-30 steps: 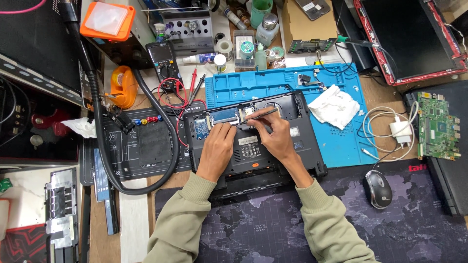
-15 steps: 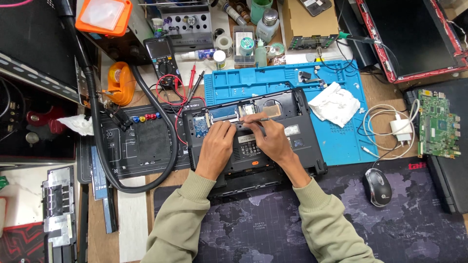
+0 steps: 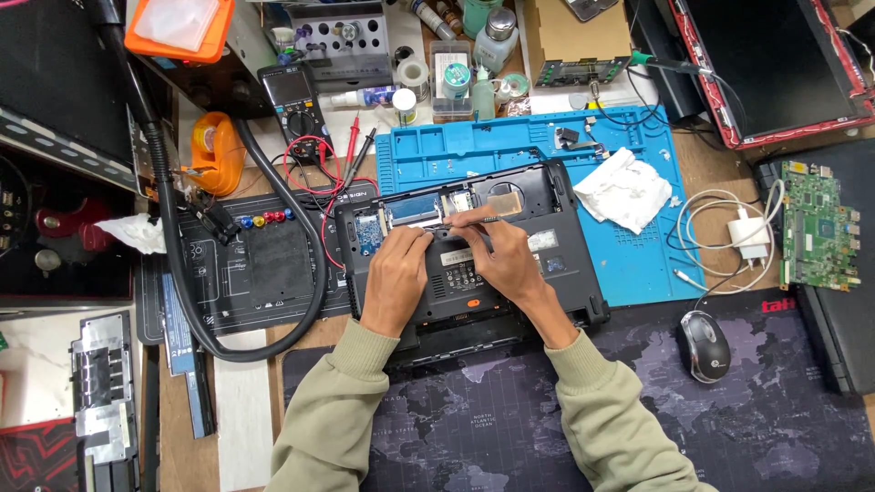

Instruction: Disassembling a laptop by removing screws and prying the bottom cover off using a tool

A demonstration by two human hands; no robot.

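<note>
Watching the head cam feed here. My right hand [image 3: 506,260] is curled closed around a thin dark tool [image 3: 474,220], looks like tweezers or a small driver, held almost flat so the tip pokes into the open bay near the top edge of the black laptop base [image 3: 565,273]. My left hand [image 3: 396,273] is palm-down with the fingers bent, pressing on the casing right next to that bay; my guess is it's there to pin the shell so it doesn't skate around while the tool works. It isn't gripping anything as far as I can tell.

The laptop base sits upside down, half on the blue silicone mat [image 3: 510,150] and half on the dark desk mat with the map print [image 3: 729,428], close to the desk's front edge where both hands reach it easily.

Further out: a crumpled white cloth [image 3: 624,189] on the blue mat just right of the laptop, a bare green circuit board [image 3: 816,228] far right, a mouse [image 3: 704,344] below it. The mat's moulded trays along its top mostly look bare, just a small dark part or two. Behind it there's a clear plastic box [image 3: 449,77] and some bottles, contents too small to make out. A multimeter [image 3: 293,96] with red leads sits up left.
</note>
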